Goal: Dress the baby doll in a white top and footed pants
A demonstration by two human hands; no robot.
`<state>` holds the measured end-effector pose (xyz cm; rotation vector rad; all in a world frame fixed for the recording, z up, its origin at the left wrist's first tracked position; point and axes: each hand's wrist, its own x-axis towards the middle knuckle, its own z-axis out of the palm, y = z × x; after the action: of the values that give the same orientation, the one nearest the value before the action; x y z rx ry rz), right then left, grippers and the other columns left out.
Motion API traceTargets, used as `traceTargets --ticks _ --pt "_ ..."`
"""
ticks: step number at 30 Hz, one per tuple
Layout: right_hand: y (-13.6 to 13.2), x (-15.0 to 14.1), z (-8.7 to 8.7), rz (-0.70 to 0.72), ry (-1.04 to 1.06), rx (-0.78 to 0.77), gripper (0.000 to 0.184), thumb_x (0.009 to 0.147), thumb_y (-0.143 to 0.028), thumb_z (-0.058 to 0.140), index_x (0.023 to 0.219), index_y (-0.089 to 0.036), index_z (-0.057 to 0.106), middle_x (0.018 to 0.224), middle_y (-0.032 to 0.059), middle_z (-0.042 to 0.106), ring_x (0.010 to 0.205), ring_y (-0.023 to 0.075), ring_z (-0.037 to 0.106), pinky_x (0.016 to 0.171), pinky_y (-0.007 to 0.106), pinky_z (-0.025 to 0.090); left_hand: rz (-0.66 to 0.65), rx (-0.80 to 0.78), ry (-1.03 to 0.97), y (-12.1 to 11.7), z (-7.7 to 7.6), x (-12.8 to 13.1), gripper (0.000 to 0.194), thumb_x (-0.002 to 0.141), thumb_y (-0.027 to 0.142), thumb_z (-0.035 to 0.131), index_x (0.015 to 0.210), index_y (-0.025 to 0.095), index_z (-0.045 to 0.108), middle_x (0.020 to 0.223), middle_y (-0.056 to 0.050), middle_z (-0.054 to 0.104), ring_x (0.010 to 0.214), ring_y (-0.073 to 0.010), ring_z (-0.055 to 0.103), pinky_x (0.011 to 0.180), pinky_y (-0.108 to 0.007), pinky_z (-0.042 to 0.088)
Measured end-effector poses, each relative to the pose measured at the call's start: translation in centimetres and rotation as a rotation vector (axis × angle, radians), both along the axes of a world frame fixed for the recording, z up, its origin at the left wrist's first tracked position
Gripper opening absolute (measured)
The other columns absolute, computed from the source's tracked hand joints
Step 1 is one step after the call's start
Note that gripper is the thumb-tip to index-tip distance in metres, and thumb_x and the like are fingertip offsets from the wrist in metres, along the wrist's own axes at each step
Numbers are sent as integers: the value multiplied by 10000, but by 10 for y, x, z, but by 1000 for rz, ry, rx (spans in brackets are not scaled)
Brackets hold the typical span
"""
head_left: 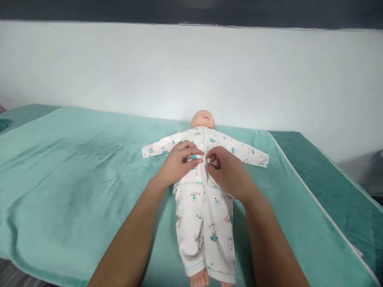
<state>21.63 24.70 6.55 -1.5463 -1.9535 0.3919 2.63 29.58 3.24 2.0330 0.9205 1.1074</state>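
A baby doll (202, 118) lies on its back, head at the far end and feet towards me. It wears a white printed shirt (196, 137), sleeves spread to both sides, and matching white trousers (191, 223). My left hand (182, 159) pinches the shirt's front edge near the middle of the chest. Opposite it, my right hand (223, 165) has its fingers curled in and pinches the other side of the same front opening. The fingertips almost meet at the centre line. Whatever fastener lies between them is too small to make out.
A light green blanket (74, 179) spreads under the doll, with a fold along its left part. Darker green cloth (323, 171) shows on the right. Behind the doll's head rises a white wall (119, 67) with a dark band (191, 12) on top.
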Motion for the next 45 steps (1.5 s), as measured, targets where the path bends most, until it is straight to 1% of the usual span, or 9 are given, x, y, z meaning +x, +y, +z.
traceTargets --ticks 5,12,21,26,32,35,39,42,45 --pt "-3 -5 -2 -4 -126 -4 79 833 -186 552 853 -218 483 933 20 592 754 160 521 660 290 364 -9 16 23 0 0 4 93 878 319 707 935 251 735 1092 -57 613 1041 -208 544 674 -283 452" --pt "-7 -26 -6 -161 -323 31 78 872 -193 539 849 -212 466 886 59 570 793 210 529 664 314 341 37 67 15 -2 -1 9 68 901 225 654 840 224 685 1025 -35 634 989 -186 567 834 -338 446" --pt "-8 -36 -3 -293 -220 -58 164 913 -200 521 777 -224 434 814 60 546 614 167 458 571 318 223 27 -146 -267 -3 -1 7 97 869 295 676 823 211 659 940 -37 668 905 -187 601 809 -326 467" --pt "1 -16 -1 -161 76 -67 207 836 -176 559 674 -217 438 691 2 549 600 139 425 583 299 283 21 -189 -266 -3 -5 10 137 880 346 679 855 211 671 858 -18 648 774 -154 556 712 -298 433" --pt "7 6 -1 40 681 -341 230 867 -369 618 722 -215 528 557 -51 527 521 110 450 530 264 344 5 -119 -89 -5 0 14 150 878 367 695 956 241 718 904 -23 617 762 -149 528 662 -288 412" --pt "11 8 -6 88 783 -345 256 860 -386 645 706 -206 547 524 -52 518 493 97 447 502 249 330 -10 -57 21 -8 4 16 82 877 288 684 938 236 698 992 -30 625 835 -157 547 703 -293 425" --pt "14 9 -10 110 850 -352 268 856 -399 652 699 -199 569 510 -50 509 470 87 431 465 233 303 -3 -17 47 -9 5 17 42 896 230 644 863 223 669 956 -29 623 860 -161 560 717 -296 425" --pt "14 9 -9 125 865 -346 279 864 -416 650 704 -199 575 507 -44 519 458 87 442 443 227 286 20 -63 -14 -10 4 19 76 893 239 652 822 215 661 874 -14 623 777 -144 534 686 -291 409" --pt "13 7 -10 127 900 -313 260 852 -402 680 714 -204 583 494 -52 516 436 81 435 426 219 286 43 -201 -210 -14 6 24 104 871 304 695 829 212 672 773 2 596 686 -128 495 630 -279 396"
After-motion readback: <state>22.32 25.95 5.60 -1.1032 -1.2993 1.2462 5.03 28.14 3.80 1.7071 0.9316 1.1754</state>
